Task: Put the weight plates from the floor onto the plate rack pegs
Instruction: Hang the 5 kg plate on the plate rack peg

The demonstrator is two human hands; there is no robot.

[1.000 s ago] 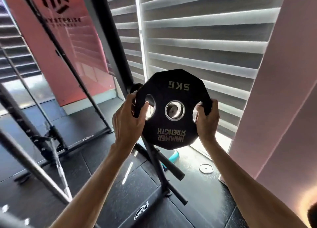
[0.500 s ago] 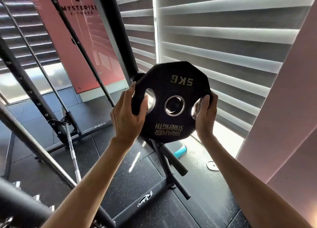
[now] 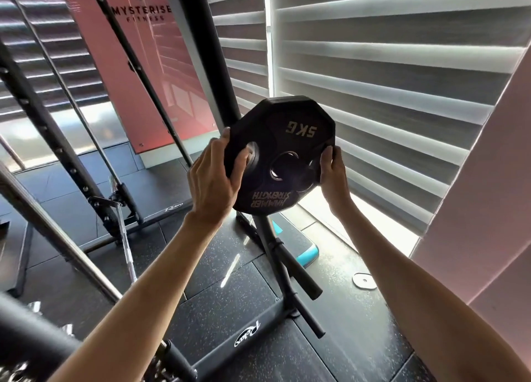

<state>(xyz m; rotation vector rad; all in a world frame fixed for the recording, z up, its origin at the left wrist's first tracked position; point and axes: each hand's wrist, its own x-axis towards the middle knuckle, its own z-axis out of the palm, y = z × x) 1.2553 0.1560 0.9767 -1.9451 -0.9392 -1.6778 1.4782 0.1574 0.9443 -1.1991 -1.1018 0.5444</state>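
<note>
Both hands grip the 5 kg weight plate (image 3: pixel 287 128) by opposite edges: the left hand (image 3: pixel 212 180) curls into its left grip hole and the right hand (image 3: pixel 333 174) pinches its right rim. The plate is held in the air at the top of the plate rack (image 3: pixel 265 238), tilted, its face toward the viewer. Its centre hole lies midway between the hands, while the bare pegs (image 3: pixel 300 273) jut out to the near right well below; whether a peg stands behind the plate cannot be told.
</note>
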